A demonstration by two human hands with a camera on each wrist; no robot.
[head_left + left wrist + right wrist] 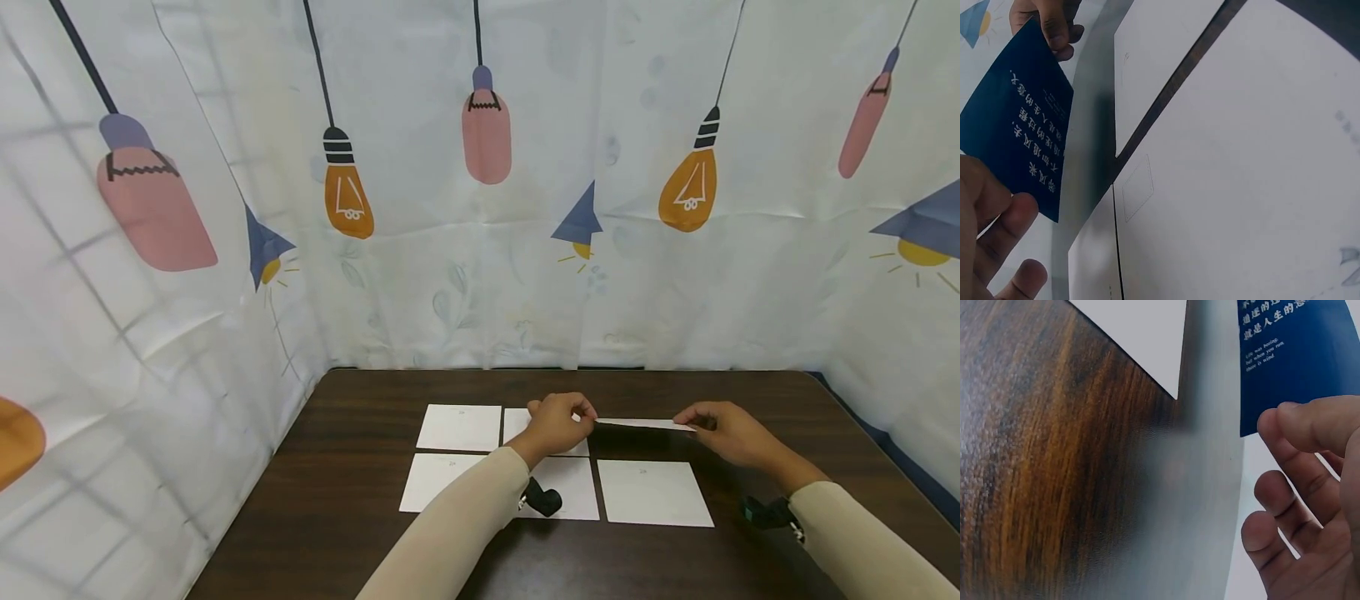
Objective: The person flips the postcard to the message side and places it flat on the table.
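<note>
A postcard [637, 423] is held just above the table, a white side up and seen nearly edge-on in the head view. Its underside, seen in the left wrist view, is dark blue with white printed writing [1035, 131]. My left hand [558, 423] pinches the card's left end between thumb and finger. At the opposite end, my right hand [731, 432] grips it the same way, its other fingers loosely bent in the right wrist view. Below and left of the card lie several white cards, including a lower right one [656, 493] and a lower middle one [573, 483].
An upper left card [459, 427] and a lower left card [442, 477] lie flat on the dark wooden table [315, 500]. An upper middle card [516, 421] is partly behind my left hand. A patterned curtain [420, 292] hangs behind the table's far edge.
</note>
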